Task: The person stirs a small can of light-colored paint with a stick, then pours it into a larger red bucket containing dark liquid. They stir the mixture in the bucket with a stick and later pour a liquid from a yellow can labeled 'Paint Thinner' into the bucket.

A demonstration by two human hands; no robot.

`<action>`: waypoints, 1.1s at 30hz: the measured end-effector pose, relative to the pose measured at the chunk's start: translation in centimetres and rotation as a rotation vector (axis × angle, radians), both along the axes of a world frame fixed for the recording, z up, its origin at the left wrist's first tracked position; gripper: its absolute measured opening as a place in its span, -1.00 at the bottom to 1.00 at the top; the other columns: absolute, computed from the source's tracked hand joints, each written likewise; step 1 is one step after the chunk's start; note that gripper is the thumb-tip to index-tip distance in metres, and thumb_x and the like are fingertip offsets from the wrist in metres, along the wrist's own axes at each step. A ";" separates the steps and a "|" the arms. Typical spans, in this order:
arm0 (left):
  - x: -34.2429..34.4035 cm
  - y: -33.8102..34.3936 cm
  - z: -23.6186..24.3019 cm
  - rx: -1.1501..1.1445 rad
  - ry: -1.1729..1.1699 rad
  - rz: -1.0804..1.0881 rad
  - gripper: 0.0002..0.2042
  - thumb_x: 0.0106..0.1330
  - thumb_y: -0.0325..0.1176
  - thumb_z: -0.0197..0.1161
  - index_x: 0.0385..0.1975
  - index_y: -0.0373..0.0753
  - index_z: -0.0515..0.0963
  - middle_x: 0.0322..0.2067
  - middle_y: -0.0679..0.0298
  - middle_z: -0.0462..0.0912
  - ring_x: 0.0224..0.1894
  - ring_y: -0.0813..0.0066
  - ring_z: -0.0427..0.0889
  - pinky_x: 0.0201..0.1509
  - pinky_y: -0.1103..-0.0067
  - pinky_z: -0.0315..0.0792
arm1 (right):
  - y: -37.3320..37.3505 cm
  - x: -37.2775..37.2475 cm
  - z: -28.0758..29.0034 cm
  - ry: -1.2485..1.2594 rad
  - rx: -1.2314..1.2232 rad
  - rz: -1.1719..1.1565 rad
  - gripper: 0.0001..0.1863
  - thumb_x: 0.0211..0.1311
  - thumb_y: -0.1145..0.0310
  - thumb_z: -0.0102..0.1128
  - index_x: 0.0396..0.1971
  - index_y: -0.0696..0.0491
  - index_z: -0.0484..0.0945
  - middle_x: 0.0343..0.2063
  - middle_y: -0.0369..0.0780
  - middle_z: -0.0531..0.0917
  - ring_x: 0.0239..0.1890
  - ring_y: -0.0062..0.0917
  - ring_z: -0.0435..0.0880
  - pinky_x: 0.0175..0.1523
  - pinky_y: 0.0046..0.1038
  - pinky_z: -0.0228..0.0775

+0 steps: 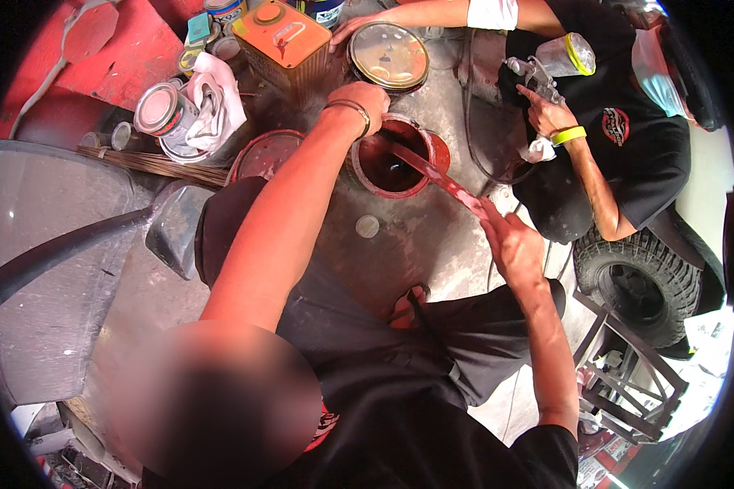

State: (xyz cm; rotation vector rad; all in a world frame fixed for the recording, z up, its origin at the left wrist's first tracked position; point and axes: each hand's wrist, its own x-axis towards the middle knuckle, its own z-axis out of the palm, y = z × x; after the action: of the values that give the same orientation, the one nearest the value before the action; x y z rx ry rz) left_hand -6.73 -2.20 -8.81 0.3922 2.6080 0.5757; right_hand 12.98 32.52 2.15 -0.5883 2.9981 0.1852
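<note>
An open paint can [434,155] with a red-smeared rim stands on the floor in front of me, dark red liquid inside. My right hand [514,243] is closed round a long, flat stirring stick [457,192] stained red. Its far end slants down into the can. At the can's far left rim my left hand [369,101] is curled closed, its fingertips hidden beneath it; it appears to grip the can. Just beyond that hand is a round tin [390,54] with a stained, shiny lid.
Across from me a person holds a spray gun [538,80] in one hand; the other reaches to a rectangular orange tin [284,37]. A paint tin [156,107], a white cloth [214,102] and a red-stained round container [261,155] are left. A tyre [636,285] stands right.
</note>
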 end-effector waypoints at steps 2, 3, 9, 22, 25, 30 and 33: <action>0.0 -0.1 0.1 0.011 -0.010 0.015 -0.65 0.28 -0.51 0.47 0.04 -0.01 0.87 0.01 0.03 0.90 0.14 -0.01 0.87 0.22 0.20 0.71 | 1.2 1.7 2.3 -0.037 0.023 -0.020 -0.56 0.63 0.14 0.42 0.41 -0.20 0.76 -0.45 -0.14 0.69 -0.50 -0.17 0.77 -0.37 -0.11 0.64; 0.0 0.1 0.3 0.018 -0.014 0.015 -0.65 0.28 -0.52 0.47 0.03 0.00 0.87 0.01 0.03 0.90 0.14 0.00 0.87 0.22 0.20 0.71 | 1.6 2.6 3.4 -0.038 0.030 -0.035 -0.56 0.63 0.16 0.43 0.40 -0.19 0.76 -0.45 -0.14 0.68 -0.50 -0.16 0.76 -0.37 -0.10 0.64; 0.0 0.0 -0.1 0.068 -0.012 0.027 -0.67 0.27 -0.54 0.45 0.00 -0.05 0.87 -0.01 0.00 0.90 0.12 -0.02 0.87 0.19 0.18 0.70 | 1.2 4.8 7.4 -0.072 -0.116 -0.110 -0.56 0.58 0.29 0.48 0.39 -0.11 0.76 -0.41 -0.10 0.68 -0.45 -0.12 0.77 -0.32 -0.11 0.63; 0.2 0.7 -0.2 0.034 0.038 0.020 -0.72 0.28 -0.55 0.42 -0.05 -0.12 0.84 -0.02 -0.03 0.88 0.11 -0.09 0.86 0.18 0.13 0.70 | -0.4 -0.9 7.5 -0.009 0.063 0.007 -0.75 0.60 0.30 0.41 0.16 -0.11 0.86 -0.43 -0.09 0.73 -0.38 -0.05 0.81 -0.29 -0.06 0.64; 0.0 0.1 -0.1 0.028 0.019 0.037 -0.71 0.29 -0.54 0.42 -0.03 -0.12 0.84 -0.02 -0.04 0.88 0.11 -0.08 0.86 0.19 0.15 0.70 | 0.0 -0.7 8.8 -0.285 -0.181 0.010 -0.74 0.61 0.30 0.42 0.16 -0.04 0.85 -0.44 -0.05 0.80 -0.37 -0.05 0.83 -0.25 -0.09 0.64; -0.3 0.2 0.3 0.046 -0.039 0.028 -0.76 0.39 -0.43 0.43 0.01 -0.11 0.87 0.05 -0.03 0.88 0.15 -0.07 0.86 0.24 0.15 0.71 | -1.1 -1.3 5.5 -0.277 -0.523 -0.270 -0.79 0.65 0.35 0.42 0.11 0.10 0.80 -0.49 -0.01 0.80 -0.38 -0.19 0.89 -0.21 -0.24 0.66; -0.2 0.4 0.5 0.046 -0.046 0.001 -0.77 0.42 -0.38 0.44 0.01 -0.10 0.88 0.06 -0.02 0.89 0.15 -0.05 0.87 0.24 0.15 0.71 | -3.7 -4.5 1.6 0.037 -0.468 -0.121 -0.83 0.56 0.26 0.52 -0.04 0.02 0.87 -0.33 -0.08 0.88 -0.31 -0.14 0.90 -0.16 -0.20 0.70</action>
State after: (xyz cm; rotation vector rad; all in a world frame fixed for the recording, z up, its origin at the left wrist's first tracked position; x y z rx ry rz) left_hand -6.90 -1.85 -8.27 0.3873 2.5548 0.6390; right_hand 8.52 28.81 3.72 -0.4333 3.1062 -0.5309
